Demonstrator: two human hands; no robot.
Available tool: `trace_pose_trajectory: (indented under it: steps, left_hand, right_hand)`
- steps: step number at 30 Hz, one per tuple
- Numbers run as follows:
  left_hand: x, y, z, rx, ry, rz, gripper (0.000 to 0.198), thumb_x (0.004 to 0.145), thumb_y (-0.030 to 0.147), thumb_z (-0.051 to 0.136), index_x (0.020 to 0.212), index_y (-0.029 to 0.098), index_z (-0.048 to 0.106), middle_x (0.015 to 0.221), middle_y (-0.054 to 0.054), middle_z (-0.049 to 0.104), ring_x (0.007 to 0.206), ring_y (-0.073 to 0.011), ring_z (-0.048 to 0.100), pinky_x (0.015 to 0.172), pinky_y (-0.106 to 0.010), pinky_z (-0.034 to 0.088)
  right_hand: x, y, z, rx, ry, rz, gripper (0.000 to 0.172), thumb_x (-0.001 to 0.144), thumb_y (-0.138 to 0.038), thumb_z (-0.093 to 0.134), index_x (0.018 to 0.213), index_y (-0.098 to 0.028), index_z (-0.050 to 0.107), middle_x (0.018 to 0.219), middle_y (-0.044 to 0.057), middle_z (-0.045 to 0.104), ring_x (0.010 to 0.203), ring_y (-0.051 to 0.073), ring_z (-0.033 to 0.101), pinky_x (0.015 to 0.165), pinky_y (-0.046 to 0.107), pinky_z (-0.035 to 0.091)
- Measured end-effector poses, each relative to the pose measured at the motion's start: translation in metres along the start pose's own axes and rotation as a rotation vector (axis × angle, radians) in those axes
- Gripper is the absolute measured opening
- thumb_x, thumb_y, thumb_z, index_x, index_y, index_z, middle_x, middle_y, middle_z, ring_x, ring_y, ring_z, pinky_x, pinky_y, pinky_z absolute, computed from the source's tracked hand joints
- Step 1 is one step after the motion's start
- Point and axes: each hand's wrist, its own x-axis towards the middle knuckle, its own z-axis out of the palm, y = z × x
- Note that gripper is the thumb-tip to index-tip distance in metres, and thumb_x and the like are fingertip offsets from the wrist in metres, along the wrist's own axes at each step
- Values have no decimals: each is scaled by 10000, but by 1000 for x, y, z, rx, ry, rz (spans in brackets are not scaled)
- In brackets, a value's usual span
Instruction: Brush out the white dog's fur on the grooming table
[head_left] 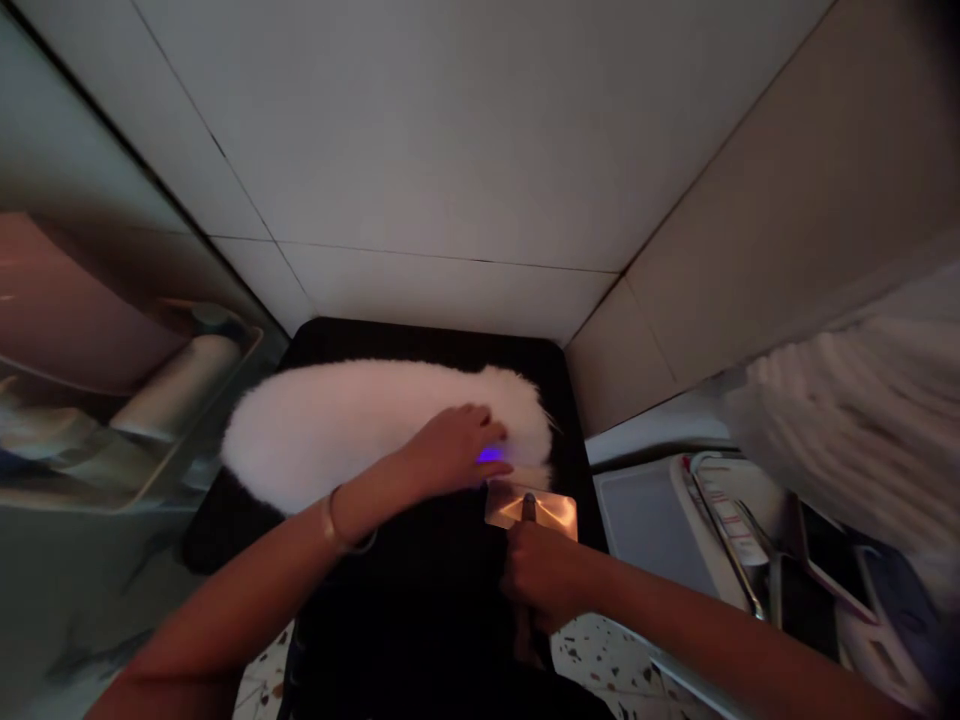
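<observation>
A long, white fluffy fur piece point(322, 420) lies across a black padded surface point(360, 335). My left hand point(461, 450) rests on the right part of the fur, its fingers and thumb apart, and a small patch of violet light glows between them. My right hand point(551, 575) is wrapped around the handle of a slicker brush point(547, 508), whose rectangular metal back catches orange light. The brush head is at the near right edge of the fur, just below my left hand. Its bristle side is hidden, so contact with the fur cannot be made out.
Tiled wall point(450, 140) closes off the back and right. At left stands a blurred clear bin point(150, 480) with a rolled item point(180, 385). To the right are a grey-lidded container point(652, 520), a phone point(836, 555) and a pile of white fabric point(862, 420).
</observation>
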Motion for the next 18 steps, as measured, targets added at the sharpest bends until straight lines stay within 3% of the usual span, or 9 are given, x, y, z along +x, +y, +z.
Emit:
trace_pose_trajectory:
  steps: [2,4,6,8,12,15,18]
  left_hand:
    - [41,-11,17,136,73,76,542,823,555,534,1219,184,557,1205,-152,517,1116,-292,471,896,-384,372]
    - [76,-22,37,197,22,104,567,780,562,581,1182,162,579,1195,-176,509,1121,-318,458,881,-390,381]
    - [100,-30,50,149,22,146,519,809,487,558,1197,144,566,1171,-169,532,1081,-294,493,886,-369,387]
    - [115,-36,55,67,-17,160,390,828,367,521,1141,149,601,1105,-136,592,1011,-265,546,870,-346,399]
    - [136,-44,50,-109,-204,-42,219,801,251,505,874,136,676,850,-108,654,807,-245,587,724,-316,408]
    - [148,-50,48,-218,-288,-105,171,776,183,520,650,119,615,637,-65,582,656,-182,523,629,-271,363]
    - [152,-55,49,-321,-295,-97,258,765,148,513,507,131,516,514,-21,486,543,-126,419,564,-253,314]
  right_hand:
    - [-4,-1,6,4,28,60,229,532,-331,670,689,-167,696,539,66,647,549,233,595,608,350,386]
    - [-9,0,14,31,85,129,196,513,-298,664,665,-175,680,526,56,636,564,232,592,646,365,394]
    - [-19,-1,23,71,131,182,138,518,-260,651,633,-184,652,517,32,622,551,204,576,646,347,390]
    - [-34,-5,29,143,199,256,41,566,-215,626,584,-188,601,509,7,595,530,166,552,590,296,367]
    - [-68,-27,24,336,472,515,185,816,-193,500,631,-179,498,598,7,559,597,134,527,580,254,379]
    - [-84,-47,11,371,741,730,120,893,-224,436,804,-185,506,768,38,578,700,154,527,653,283,424]
    - [-77,-56,1,450,949,872,77,897,-237,474,860,-199,530,761,24,581,657,150,534,624,282,436]
